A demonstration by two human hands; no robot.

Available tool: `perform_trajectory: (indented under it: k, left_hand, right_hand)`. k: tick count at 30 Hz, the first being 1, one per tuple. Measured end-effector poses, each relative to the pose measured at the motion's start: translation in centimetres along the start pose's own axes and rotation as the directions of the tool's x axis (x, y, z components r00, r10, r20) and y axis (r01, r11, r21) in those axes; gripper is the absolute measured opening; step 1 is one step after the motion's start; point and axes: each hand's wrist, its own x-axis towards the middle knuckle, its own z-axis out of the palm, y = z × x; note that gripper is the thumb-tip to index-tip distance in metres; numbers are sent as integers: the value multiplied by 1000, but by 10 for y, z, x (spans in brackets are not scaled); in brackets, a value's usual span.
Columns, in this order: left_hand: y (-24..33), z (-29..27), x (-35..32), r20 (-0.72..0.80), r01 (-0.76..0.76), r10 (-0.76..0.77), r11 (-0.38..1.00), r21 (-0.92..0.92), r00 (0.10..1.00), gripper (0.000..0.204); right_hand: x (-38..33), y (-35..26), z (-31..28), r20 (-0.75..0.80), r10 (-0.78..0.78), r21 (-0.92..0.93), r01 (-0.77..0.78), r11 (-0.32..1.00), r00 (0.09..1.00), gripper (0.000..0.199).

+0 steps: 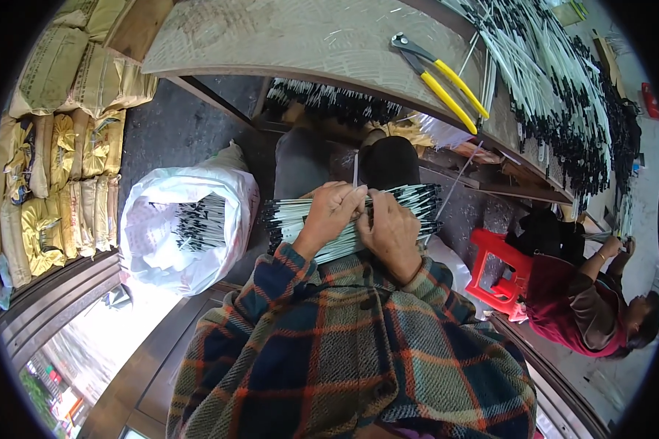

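Left hand curls close beside right hand over bundled rods.

My left hand and right hand meet over a bundle of thin rods across my lap; yellow-handled pliers lie on the table ahead.

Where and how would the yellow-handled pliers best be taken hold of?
Probably around the yellow handles, coming from the person's side with the right hand: these slant toward the near edge of the table, while the dark head points away.
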Motion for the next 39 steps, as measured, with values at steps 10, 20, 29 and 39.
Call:
perform_trajectory:
  k: [10,20,29,39]
  left_hand:
    - [1,-2,5,57,-7,5,999,34,998,42]
    - [0,-6,5,90,106,-100,992,-67,991,44]
    - [-13,-3,16,-6,100,-103,979,-177,995,40]
    - [-1,-24,21,43,-3,-33,763,646,999,29]
  right_hand:
    - [-11,4,-7,80,121,377,-142,915,989,13]
    - [-4,24,-49,780,-119,624,-747,229,615,13]
    - [-3,22,-36,406,-364,887,-266,377,838,18]
    - [-22,23,-11,242,-311,574,123,809,919,9]
